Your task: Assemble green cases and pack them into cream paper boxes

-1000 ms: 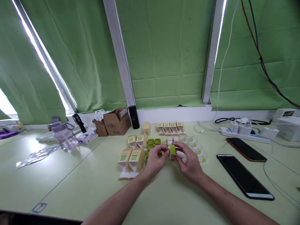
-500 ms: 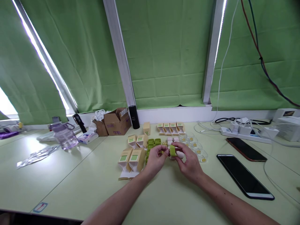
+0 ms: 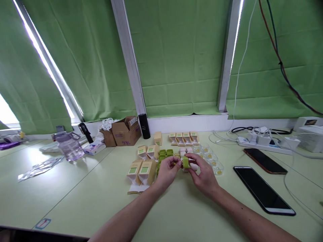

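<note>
My right hand [image 3: 205, 175] holds a small green square case [image 3: 186, 162] between thumb and fingertips, just above the table. Close to the case's left side, my left hand [image 3: 167, 170] is pinched, and whatever lies between its fingertips is too small to name. Behind the left hand are several more green cases [image 3: 169, 152], partly hidden by it. Small white pieces [image 3: 194, 166] sit behind and below the held case. Clear plastic domes with yellow centres [image 3: 214, 163] stand in rows beyond the right hand. To the left are open kraft boxes with green labels [image 3: 147, 170].
More kraft boxes [image 3: 186, 138] stand at the back. Two phones [image 3: 263, 190] lie at right, near a power strip [image 3: 264, 144] with cables. At left are a purple water bottle [image 3: 70, 148], a cardboard carton [image 3: 126, 131] and a black cylinder [image 3: 144, 126].
</note>
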`<state>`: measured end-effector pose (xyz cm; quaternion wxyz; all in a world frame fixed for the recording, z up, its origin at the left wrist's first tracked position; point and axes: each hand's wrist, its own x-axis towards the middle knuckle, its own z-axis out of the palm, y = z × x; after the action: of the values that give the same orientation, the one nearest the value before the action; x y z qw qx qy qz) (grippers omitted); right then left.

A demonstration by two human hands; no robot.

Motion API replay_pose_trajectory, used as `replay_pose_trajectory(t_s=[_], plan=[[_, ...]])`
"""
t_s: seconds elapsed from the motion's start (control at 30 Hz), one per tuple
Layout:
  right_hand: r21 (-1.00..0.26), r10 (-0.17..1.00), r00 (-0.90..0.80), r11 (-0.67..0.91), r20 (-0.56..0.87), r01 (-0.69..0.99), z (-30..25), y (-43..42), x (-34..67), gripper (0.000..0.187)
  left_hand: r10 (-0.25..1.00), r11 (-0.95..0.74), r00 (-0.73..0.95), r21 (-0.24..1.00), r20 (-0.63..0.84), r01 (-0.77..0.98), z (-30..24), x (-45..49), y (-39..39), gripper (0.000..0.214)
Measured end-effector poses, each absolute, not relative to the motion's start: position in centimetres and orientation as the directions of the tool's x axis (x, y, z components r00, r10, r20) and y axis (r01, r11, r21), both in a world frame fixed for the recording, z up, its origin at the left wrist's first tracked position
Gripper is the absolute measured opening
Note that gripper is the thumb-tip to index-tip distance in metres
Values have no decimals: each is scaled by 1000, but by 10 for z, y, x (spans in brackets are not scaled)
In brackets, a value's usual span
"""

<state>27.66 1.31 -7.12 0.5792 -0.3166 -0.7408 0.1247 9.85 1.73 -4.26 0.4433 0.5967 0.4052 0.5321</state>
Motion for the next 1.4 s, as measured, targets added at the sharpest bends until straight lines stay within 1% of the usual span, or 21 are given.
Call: replay_pose_trajectory(t_s=[0.4, 0.93, 1.4], plan=[[-589, 645, -129, 749, 753, 305, -73, 14, 278, 42, 958, -271, 102, 962, 268, 15, -42, 99, 18, 34], [-588, 638, -101, 751, 764, 300, -69, 12, 276, 39, 958, -265, 108, 964, 266, -19, -40, 98, 16, 37], [-561, 616, -91, 760, 782, 327, -66, 11, 277, 42, 961, -258, 88, 964, 262, -60, -39, 97, 16, 43]])
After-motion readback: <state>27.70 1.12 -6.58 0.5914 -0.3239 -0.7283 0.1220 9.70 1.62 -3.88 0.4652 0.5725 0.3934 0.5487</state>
